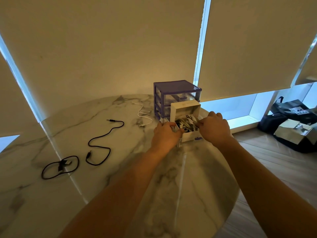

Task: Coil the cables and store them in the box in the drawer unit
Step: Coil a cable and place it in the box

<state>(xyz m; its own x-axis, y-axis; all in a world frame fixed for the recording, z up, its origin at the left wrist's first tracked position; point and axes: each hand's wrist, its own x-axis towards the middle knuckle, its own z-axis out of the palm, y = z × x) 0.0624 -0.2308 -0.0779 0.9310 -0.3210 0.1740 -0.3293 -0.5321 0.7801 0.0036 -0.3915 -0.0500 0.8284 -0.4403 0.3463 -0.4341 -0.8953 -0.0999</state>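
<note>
A small white box [190, 137] with its lid flipped up stands on the marble table in front of a purple drawer unit [176, 97]. Coiled white and dark cables [187, 125] fill the box. My left hand [165, 133] grips the box's left edge with curled fingers. At the box's right edge my right hand [214, 127] curls its fingers in among the cables; what it pinches is hidden. Loose on the table lie a white cable [144, 115], a long black audio cable [101, 145] and a looped black cable [60, 166].
The round marble table [171, 194] ends at the right over a wooden floor. Black bags [288, 115] and a cardboard box [295, 131] sit on the floor by the window. Roller blinds hang behind the table.
</note>
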